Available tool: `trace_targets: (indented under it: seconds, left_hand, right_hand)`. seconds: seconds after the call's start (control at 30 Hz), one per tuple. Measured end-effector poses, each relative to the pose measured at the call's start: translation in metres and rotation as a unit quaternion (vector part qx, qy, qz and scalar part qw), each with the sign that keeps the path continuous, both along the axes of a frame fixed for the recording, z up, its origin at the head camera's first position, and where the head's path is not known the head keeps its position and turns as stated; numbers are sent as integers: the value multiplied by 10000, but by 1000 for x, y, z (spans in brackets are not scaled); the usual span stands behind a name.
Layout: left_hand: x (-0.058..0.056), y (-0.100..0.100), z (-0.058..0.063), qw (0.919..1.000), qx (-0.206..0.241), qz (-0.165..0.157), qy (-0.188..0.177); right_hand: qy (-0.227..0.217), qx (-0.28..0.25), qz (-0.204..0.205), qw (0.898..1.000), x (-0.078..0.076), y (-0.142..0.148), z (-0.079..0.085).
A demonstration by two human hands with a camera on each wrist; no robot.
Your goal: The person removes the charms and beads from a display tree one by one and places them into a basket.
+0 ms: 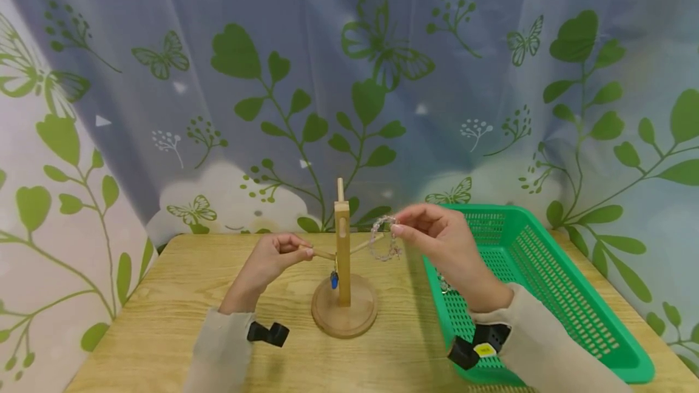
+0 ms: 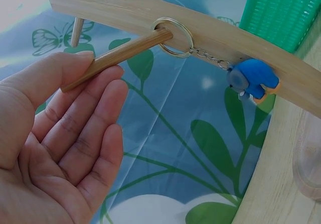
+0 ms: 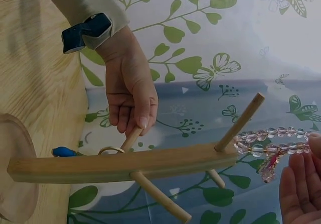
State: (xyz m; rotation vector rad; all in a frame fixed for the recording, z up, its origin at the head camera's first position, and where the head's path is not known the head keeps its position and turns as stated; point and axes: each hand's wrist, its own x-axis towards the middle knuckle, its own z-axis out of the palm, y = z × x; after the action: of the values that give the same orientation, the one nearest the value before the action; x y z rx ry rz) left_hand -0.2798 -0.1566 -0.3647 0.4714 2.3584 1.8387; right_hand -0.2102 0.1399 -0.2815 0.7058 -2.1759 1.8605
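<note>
Between thumb and fingers my left hand (image 1: 275, 264) pinches the free end of a wooden peg (image 2: 118, 56) on a wooden peg stand (image 1: 343, 259). Around that peg's base hangs the metal ring of a keychain (image 2: 256, 78) with a blue animal figure. My right hand (image 1: 450, 250) pinches a clear, pinkish beaded bracelet (image 3: 258, 150) at its right side. The bracelet dangles as an open loop right of the post, near another peg (image 3: 160, 197); whether it touches the stand is unclear. A small charm hangs from it.
On the right of the table (image 1: 164, 326) stands a green perforated basket (image 1: 636, 362), under my right forearm. A small beaded item (image 1: 444, 285) lies inside by its left wall. Further pegs (image 3: 241, 122) stick out near the stand's top. A leaf-patterned curtain (image 1: 306, 35) hangs behind.
</note>
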Motion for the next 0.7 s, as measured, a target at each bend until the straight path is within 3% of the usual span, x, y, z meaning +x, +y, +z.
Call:
trace_targets:
  seconds: [0.47, 0.7]
  left_hand:
    - [-1, 2, -4, 9999, 20, -33, 150]
    - [0, 4, -4, 9994, 1, 99, 334]
  right_hand:
    - [-154, 261, -534, 9981, -5, 34, -15]
    - [-171, 489, -760, 9958, -11, 54, -26]
